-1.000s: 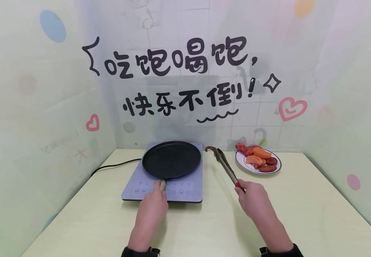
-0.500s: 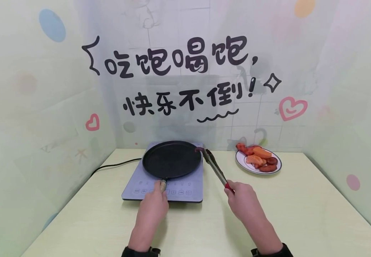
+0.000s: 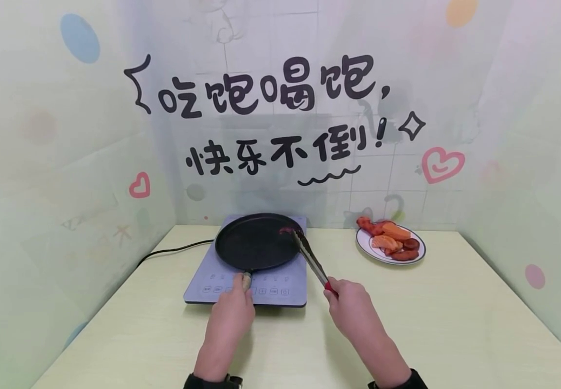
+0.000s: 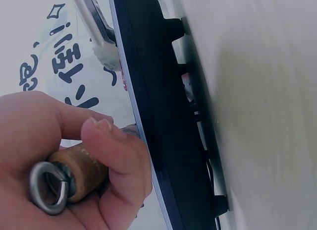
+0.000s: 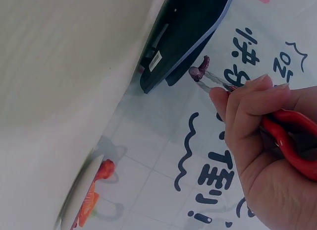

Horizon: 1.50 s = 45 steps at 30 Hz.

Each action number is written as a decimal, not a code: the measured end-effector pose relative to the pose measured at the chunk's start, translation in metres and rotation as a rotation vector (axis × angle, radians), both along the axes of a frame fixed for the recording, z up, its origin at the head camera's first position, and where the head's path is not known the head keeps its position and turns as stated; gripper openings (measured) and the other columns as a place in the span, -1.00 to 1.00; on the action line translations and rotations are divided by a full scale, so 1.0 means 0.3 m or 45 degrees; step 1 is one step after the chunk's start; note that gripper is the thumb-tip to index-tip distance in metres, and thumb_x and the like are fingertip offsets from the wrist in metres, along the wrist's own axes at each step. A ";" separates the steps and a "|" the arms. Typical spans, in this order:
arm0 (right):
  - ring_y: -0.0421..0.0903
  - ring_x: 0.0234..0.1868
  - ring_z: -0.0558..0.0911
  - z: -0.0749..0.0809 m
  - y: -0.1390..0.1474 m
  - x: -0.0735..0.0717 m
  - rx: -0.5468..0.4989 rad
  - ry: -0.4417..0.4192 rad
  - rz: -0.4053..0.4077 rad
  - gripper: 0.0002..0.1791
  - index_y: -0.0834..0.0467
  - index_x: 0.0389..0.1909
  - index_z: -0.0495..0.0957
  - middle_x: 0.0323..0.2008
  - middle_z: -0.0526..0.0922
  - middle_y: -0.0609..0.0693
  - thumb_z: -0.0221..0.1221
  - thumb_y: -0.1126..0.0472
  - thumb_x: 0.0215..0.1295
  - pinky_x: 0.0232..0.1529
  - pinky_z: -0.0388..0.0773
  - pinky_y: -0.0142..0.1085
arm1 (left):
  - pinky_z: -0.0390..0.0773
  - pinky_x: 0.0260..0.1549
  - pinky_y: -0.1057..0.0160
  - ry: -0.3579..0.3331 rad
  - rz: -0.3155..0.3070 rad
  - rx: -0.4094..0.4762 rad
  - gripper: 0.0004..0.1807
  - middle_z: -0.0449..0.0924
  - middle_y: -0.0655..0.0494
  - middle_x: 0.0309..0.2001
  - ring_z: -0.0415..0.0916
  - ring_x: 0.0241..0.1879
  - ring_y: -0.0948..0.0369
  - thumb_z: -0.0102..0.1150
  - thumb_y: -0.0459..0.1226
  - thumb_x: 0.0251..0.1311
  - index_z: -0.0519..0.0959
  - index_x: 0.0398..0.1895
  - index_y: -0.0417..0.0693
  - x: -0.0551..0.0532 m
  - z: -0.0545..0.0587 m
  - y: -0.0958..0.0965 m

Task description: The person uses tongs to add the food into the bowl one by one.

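In the head view my left hand (image 3: 232,316) grips the handle of a flat black frying pan (image 3: 256,246), which sits on the induction cooker (image 3: 202,283). The left wrist view shows that wooden handle (image 4: 81,168) in my curled fingers, a metal ring at its end. My right hand (image 3: 355,310) holds metal tongs (image 3: 315,266) with red handles (image 5: 285,143). At their tips is a small, curled, purplish-red piece of food (image 3: 286,230), over the right side of the pan. The right wrist view shows this food piece (image 5: 200,71) pinched between the tips.
To the right, a white plate (image 3: 365,249) bears several food pieces, among them orange slices (image 3: 394,231) and a sausage-like brown piece (image 3: 404,255). A black cord (image 3: 178,248) runs left from the cooker. Printed walls (image 3: 280,194) enclose the pale table (image 3: 431,324).
My right hand has moved left with the tongs, bringing the purplish-red piece from beside the cooker to over the pan. My left hand and the pan have stayed in place.
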State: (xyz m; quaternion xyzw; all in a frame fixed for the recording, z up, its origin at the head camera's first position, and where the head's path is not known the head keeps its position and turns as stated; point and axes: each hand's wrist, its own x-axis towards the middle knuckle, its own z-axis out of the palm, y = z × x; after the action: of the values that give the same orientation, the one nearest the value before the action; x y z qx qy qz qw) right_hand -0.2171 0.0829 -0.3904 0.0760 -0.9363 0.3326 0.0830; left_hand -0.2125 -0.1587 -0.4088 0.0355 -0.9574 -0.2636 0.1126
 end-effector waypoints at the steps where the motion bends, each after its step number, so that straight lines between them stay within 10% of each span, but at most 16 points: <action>1: -0.10 -0.35 0.55 -0.003 -0.005 -0.001 0.008 0.002 0.004 -0.73 0.32 0.11 0.72 -0.26 0.77 0.04 0.29 0.30 0.48 -0.38 0.47 -0.31 | 0.54 -0.52 -0.06 -0.003 0.001 -0.001 -0.45 0.70 -0.48 -0.22 0.68 -0.40 -0.16 0.04 -0.28 0.57 0.30 0.51 -0.33 0.000 0.001 0.000; 45: -0.04 -0.27 0.60 -0.003 0.024 -0.009 0.036 -0.039 -0.063 -0.59 0.37 0.26 0.64 -0.12 0.79 0.17 0.31 0.29 0.47 -0.29 0.59 -0.24 | 0.47 -0.55 0.02 -0.042 0.006 -0.004 -0.44 0.69 -0.41 -0.30 0.58 -0.49 -0.03 0.03 -0.26 0.58 0.28 0.53 -0.31 -0.006 0.006 0.003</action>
State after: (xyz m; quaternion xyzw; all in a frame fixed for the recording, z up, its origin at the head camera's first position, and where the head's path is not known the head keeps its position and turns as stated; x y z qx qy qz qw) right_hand -0.2197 0.0902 -0.3914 0.0491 -0.9437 0.3183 0.0758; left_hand -0.2143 -0.1577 -0.4071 0.0417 -0.9594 -0.2612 0.0976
